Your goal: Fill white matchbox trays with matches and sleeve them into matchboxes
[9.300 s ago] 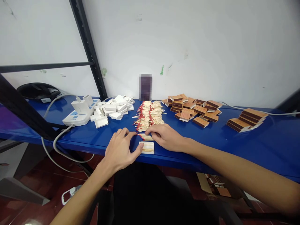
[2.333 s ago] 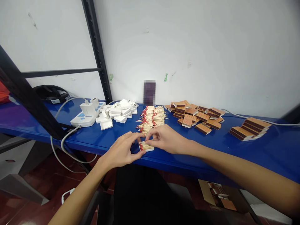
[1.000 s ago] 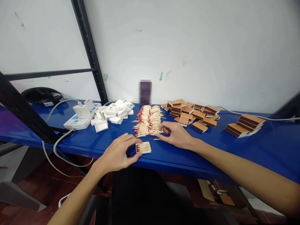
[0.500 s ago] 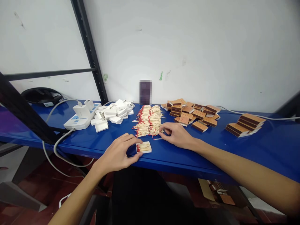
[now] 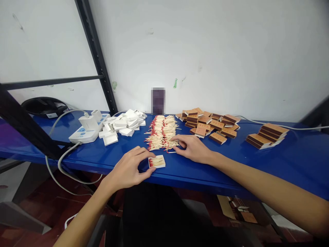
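My left hand (image 5: 130,167) grips a small white matchbox tray (image 5: 161,166) at its left end, between thumb and forefinger. Inside that tray lie matches with red heads pointing left. My right hand (image 5: 194,148) rests at the near right side of a large pile of matches (image 5: 159,128). Its thumb and forefinger are apart, with the fingertips touching or just over the loose matches at the pile's front edge. Whether a match lies under the fingertips is hard to see.
Empty white trays (image 5: 124,122) are heaped on the left, beside a power strip (image 5: 87,133) with chargers. Brown matchbox sleeves (image 5: 217,125) lie piled on the right, and stacked matchboxes (image 5: 268,135) stand farther right. A black shelf post (image 5: 96,51) rises at the left.
My right hand's fingers have moved slightly left and spread farther apart over the front of the match pile. My left hand keeps its hold on the tray.
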A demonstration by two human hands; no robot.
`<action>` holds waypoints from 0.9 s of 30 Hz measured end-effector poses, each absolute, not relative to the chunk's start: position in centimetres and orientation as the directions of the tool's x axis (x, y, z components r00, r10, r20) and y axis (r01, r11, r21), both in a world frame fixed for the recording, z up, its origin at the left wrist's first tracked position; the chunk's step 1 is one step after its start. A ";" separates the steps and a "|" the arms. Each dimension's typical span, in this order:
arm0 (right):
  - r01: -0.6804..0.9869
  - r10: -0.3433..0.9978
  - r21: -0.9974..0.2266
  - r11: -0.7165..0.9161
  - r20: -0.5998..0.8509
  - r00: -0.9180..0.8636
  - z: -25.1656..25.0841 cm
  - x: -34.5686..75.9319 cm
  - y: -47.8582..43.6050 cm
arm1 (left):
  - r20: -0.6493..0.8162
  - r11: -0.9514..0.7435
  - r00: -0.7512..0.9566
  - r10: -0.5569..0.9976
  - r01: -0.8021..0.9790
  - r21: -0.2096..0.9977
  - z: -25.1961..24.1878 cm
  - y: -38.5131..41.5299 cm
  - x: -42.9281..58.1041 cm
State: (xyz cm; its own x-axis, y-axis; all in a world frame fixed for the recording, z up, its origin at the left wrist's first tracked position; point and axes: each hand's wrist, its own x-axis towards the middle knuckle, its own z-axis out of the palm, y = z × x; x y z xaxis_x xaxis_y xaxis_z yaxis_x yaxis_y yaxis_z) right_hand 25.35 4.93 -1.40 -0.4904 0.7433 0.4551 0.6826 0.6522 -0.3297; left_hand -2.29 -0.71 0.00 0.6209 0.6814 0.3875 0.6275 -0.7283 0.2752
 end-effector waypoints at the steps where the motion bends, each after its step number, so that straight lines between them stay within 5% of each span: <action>1: 0.679 0.740 -0.330 0.656 0.457 -0.493 -1.4 25.4 5.0 | 0.389 -0.729 0.622 0.680 0.628 0.272 0.0 -0.7 -2.3; 27: 0.600 0.640 -0.284 0.748 0.545 -0.542 -1.4 25.3 4.5 | 0.401 -0.737 0.625 0.670 0.625 0.258 -0.1 -0.6 -2.2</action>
State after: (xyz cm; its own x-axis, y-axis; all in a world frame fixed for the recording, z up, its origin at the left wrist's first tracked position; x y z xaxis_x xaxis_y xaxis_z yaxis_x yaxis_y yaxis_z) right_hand 25.34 4.49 -1.37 -0.5415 0.6405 0.5445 0.5998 0.7482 -0.2835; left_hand -2.22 -0.60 -0.09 0.6247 0.6702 0.4006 0.6252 -0.7367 0.2576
